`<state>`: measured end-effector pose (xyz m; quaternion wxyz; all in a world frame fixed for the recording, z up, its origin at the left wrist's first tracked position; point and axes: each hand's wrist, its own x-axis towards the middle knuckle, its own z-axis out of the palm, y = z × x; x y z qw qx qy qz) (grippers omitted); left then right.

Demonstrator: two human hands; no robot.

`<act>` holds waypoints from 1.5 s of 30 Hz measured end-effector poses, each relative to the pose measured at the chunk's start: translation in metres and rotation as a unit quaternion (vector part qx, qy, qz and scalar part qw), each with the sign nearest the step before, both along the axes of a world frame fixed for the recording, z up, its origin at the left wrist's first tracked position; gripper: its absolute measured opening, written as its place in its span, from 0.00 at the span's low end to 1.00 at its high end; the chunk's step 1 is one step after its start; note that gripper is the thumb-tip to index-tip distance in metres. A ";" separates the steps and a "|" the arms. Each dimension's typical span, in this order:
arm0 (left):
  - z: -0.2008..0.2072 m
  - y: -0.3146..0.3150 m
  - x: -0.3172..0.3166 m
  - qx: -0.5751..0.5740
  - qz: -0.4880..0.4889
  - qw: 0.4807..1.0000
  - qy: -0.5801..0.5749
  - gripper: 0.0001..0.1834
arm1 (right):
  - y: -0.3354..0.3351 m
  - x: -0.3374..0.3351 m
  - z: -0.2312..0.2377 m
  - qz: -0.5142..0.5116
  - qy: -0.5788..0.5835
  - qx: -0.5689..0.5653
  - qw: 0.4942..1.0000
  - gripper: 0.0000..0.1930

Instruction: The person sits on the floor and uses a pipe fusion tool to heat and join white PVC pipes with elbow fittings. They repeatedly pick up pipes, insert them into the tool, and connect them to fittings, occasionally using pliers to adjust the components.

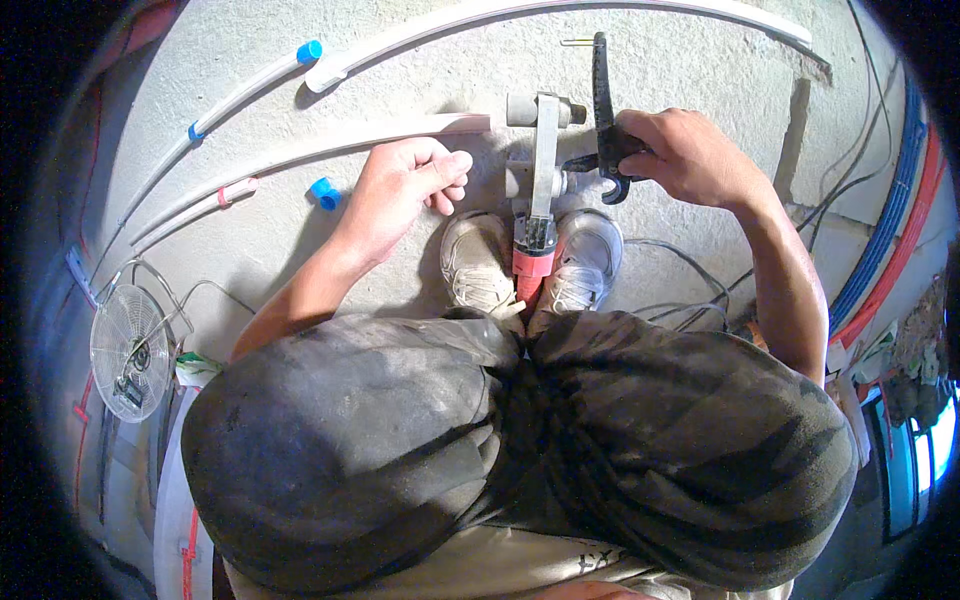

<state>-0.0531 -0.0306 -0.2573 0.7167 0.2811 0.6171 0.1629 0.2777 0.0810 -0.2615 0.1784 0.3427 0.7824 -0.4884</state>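
My right hand (680,155) is closed around a black pipe cutter (602,100), whose long handle points away from me and whose hooked end curves near my fingers. A wire loop sticks out at its far end. My left hand (415,185) is closed, the thumb pressed toward curled fingers, and no object shows in it. Just beyond it lies a white pipe (400,130), its cut end to the right. Between my hands stands a pipe welding iron (543,165) with a flat metal plate, grey round sockets and a red handle (530,264), held upright between my shoes (480,262).
A blue-capped fitting (325,193) lies left of my left hand. More white pipes (540,8) curve across the concrete floor. A round fan (130,350) stands at left. Black cables (820,200) and blue (885,190) and red hoses (895,250) run along the right.
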 end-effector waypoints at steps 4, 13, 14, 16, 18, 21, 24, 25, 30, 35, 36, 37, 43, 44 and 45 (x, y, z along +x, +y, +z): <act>0.000 -0.001 0.000 -0.001 0.005 1.000 0.005 0.15 | -0.004 0.003 -0.003 -0.029 0.026 -0.007 0.999 0.14; -0.004 -0.001 -0.001 0.001 0.009 1.000 -0.011 0.15 | -0.008 0.008 -0.010 -0.056 0.021 -0.043 0.997 0.15; -0.004 -0.001 -0.002 0.002 0.009 1.000 -0.010 0.14 | -0.005 0.006 -0.006 -0.054 0.006 -0.051 0.997 0.15; -0.004 0.000 -0.001 0.001 0.004 1.000 -0.005 0.14 | -0.006 0.007 -0.007 -0.059 0.024 -0.056 0.996 0.15; -0.002 0.001 0.000 0.001 0.003 1.000 -0.005 0.14 | -0.007 0.008 -0.008 -0.066 0.032 -0.051 0.996 0.13; 0.000 0.001 0.002 0.003 0.015 1.000 -0.011 0.14 | -0.006 0.007 -0.005 -0.073 0.020 -0.076 0.994 0.13; -0.003 0.001 -0.001 0.001 -0.002 1.000 -0.003 0.14 | -0.005 0.007 -0.004 -0.079 0.009 -0.102 0.992 0.14; -0.003 0.001 -0.001 0.003 0.000 1.000 -0.006 0.14 | -0.007 0.008 -0.006 -0.082 0.017 -0.100 0.991 0.13; -0.005 0.000 -0.002 0.009 -0.003 1.000 -0.004 0.14 | -0.007 0.008 -0.003 -0.085 0.020 -0.110 0.990 0.13; -0.004 -0.001 -0.002 0.004 0.002 1.000 -0.007 0.14 | -0.014 0.009 -0.004 -0.135 0.040 -0.146 0.979 0.13; -0.004 -0.001 -0.002 0.009 0.004 1.000 -0.010 0.14 | -0.015 0.010 -0.005 -0.132 0.045 -0.131 0.982 0.12; -0.004 -0.001 -0.002 0.013 0.006 1.000 -0.013 0.14 | -0.017 0.011 -0.006 -0.130 0.051 -0.115 0.983 0.12; -0.005 -0.002 -0.003 0.017 0.004 1.000 -0.010 0.15 | -0.023 0.013 -0.003 -0.090 0.060 -0.026 0.994 0.13; -0.004 -0.002 -0.003 0.015 0.002 1.000 -0.010 0.15 | -0.024 0.013 -0.002 -0.091 0.059 -0.025 0.994 0.13; -0.004 -0.001 -0.003 0.017 0.003 1.000 -0.009 0.15 | -0.026 0.013 -0.002 -0.092 0.055 -0.021 0.994 0.13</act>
